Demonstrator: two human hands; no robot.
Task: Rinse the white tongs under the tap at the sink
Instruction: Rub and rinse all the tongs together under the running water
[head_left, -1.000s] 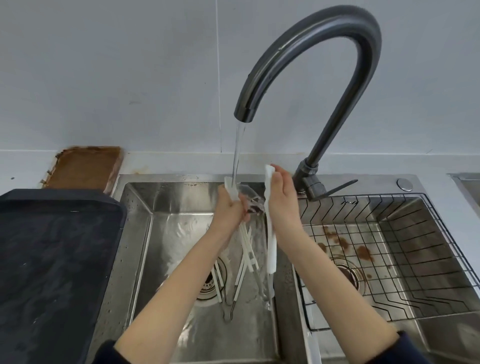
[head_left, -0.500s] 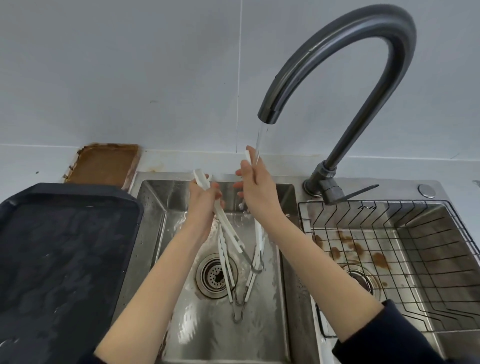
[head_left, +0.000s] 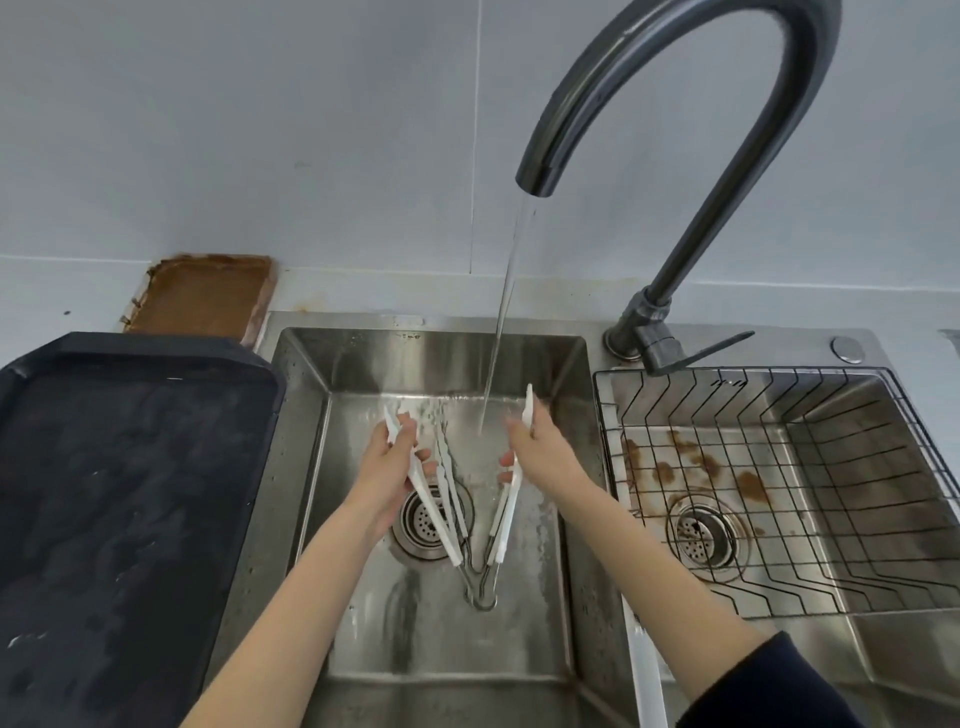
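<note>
The white tongs (head_left: 448, 514) are spread into a V over the left sink basin (head_left: 519, 639), with the metal hinge loop pointing toward me. My left hand (head_left: 390, 478) grips the left arm of the tongs, and my right hand (head_left: 540, 449) grips the right arm. A thin stream of water (head_left: 506, 312) falls from the dark curved tap (head_left: 691, 124) and lands between the two arms, close to my right hand's fingers.
A dark tray (head_left: 119, 499) lies on the counter at the left, and a rusty brown pad (head_left: 205, 296) sits behind it. The right basin holds a black wire rack (head_left: 810, 499) over brown stains. The tap's lever (head_left: 696, 351) points right.
Both hands have dropped lower into the basin and moved apart, spreading the tongs wider. The water now falls between the arms instead of onto my right hand.
</note>
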